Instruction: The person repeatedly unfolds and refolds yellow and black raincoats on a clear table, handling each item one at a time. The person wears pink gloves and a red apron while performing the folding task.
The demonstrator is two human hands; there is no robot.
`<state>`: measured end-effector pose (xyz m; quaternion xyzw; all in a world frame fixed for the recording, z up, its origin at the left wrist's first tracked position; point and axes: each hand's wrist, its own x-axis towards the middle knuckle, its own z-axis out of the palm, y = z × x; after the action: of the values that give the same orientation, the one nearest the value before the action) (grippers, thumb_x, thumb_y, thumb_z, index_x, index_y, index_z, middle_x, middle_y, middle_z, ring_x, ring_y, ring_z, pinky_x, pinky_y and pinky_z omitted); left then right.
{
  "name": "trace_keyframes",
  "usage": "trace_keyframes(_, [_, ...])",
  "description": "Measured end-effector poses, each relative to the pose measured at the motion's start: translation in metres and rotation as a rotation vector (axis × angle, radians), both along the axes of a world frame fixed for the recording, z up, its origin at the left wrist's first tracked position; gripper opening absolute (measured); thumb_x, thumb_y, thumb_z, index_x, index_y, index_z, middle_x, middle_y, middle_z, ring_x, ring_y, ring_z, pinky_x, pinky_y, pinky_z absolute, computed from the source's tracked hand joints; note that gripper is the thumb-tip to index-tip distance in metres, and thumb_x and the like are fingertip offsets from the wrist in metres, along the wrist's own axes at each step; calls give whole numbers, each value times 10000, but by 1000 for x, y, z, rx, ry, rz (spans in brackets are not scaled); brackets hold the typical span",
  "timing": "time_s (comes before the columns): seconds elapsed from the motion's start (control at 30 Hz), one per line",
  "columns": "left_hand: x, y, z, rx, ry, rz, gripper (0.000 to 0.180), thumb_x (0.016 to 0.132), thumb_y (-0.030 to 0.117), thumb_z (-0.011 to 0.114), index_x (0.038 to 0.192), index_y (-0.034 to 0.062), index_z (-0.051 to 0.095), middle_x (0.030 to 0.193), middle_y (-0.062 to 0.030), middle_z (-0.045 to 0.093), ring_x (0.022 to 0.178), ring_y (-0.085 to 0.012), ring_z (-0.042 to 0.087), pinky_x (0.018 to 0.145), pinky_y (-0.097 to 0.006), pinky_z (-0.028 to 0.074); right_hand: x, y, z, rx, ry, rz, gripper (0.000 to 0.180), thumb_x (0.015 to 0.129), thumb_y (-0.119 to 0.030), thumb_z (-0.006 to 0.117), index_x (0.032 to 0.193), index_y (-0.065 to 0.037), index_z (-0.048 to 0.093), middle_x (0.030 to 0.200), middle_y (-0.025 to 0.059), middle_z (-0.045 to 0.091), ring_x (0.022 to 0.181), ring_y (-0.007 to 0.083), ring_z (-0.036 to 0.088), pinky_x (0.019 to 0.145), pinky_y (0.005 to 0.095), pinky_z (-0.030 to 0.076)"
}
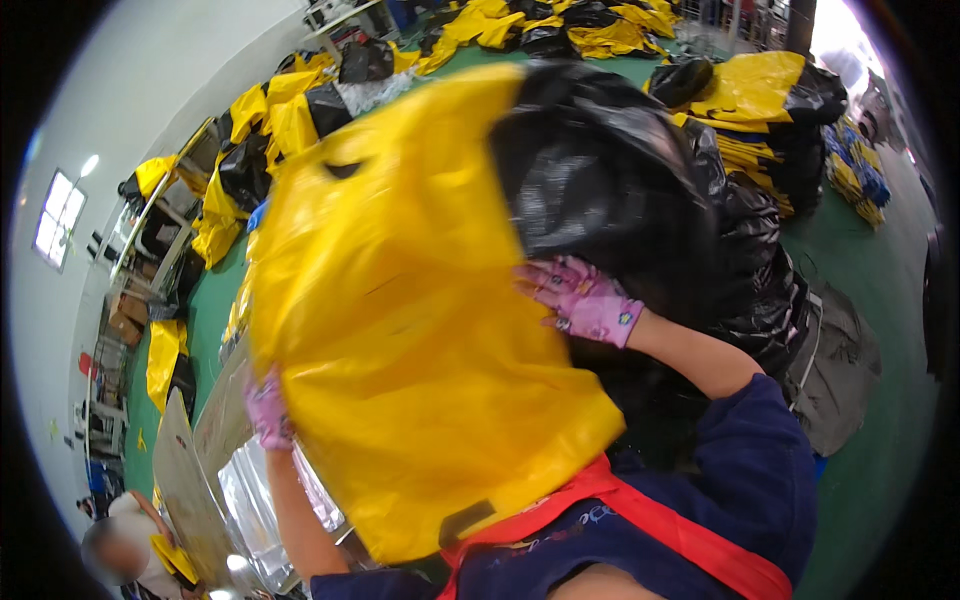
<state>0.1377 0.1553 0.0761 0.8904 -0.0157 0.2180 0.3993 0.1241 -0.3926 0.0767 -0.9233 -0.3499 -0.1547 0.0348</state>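
A large yellow and black plastic sheet point(420, 300), creased and shiny, spreads in front of me; it is yellow on the left and black on the right. My left hand point(268, 410), in a pink patterned glove, grips its left edge, with some fingertips hidden by the yellow material. Near the seam between the two colours, my right hand point(585, 300) in a matching glove lies against the sheet, fingers stretched out. The sheet's lower yellow edge hangs close to my red apron point(590, 490). A dark slit shows near its upper left.
Black plastic point(765, 290) is heaped at the right, beside a yellow and black stack point(745, 95). A clear-wrapped metallic surface point(255, 500) is at lower left, near another person point(150, 540). Racks draped with yellow material point(225, 215) line the left wall. The floor point(205, 325) is green.
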Motion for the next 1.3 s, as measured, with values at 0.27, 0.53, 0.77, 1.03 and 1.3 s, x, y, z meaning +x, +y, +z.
trace_keyframes(0.27, [-154, 132, -66, 153, 304, 636, 632, 900, 290, 604, 1343, -104, 387, 1267, -230, 529, 1112, -293, 551, 907, -354, 454, 14, 65, 98, 234, 849, 438, 431, 892, -437, 570, 1113, -74, 646, 1128, 156, 640, 1024, 321, 618, 867, 383, 489])
trace_keyframes(0.53, [-153, 150, -94, -278, 466, 658, 655, 871, 267, 643, 1345, -99, 377, 1217, -216, 565, 1039, -263, 584, 846, -335, 489, 162, 40, -14, 27, 484, -486, 587, 880, -532, 513, 1221, -55, 541, 1039, 258, 631, 1025, 389, 603, 853, 436, 492])
trace_keyframes(0.77, [-143, 162, -118, 362, 358, 788, 459, 922, 275, 533, 1265, -22, 466, 1149, -183, 607, 994, -300, 604, 879, -382, 472, 220, -31, -4, -128, 471, -648, 286, 882, -197, 539, 1140, -88, 596, 1057, 194, 640, 977, 359, 613, 862, 416, 482])
trace_keyframes(1.03, [-58, -83, -54, 947, 200, -114, 849, 777, 719, 447, 1409, 154, 383, 1544, -180, 157, 1424, -428, 68, 1115, -631, 1, 196, 143, 82, -784, 779, -258, 677, 886, -622, 444, 1274, -75, 536, 1321, 205, 508, 1225, 333, 486, 1018, 406, 389])
trace_keyframes(1.3, [-28, -114, -53, 987, 73, -655, 730, 841, 690, 389, 1416, 240, 399, 1527, -49, 276, 1432, -283, 170, 1160, -511, 17, 342, 247, 39, -196, 428, -85, 536, 722, -488, 689, 1024, -46, 698, 1100, 157, 664, 1044, 268, 625, 907, 401, 477])
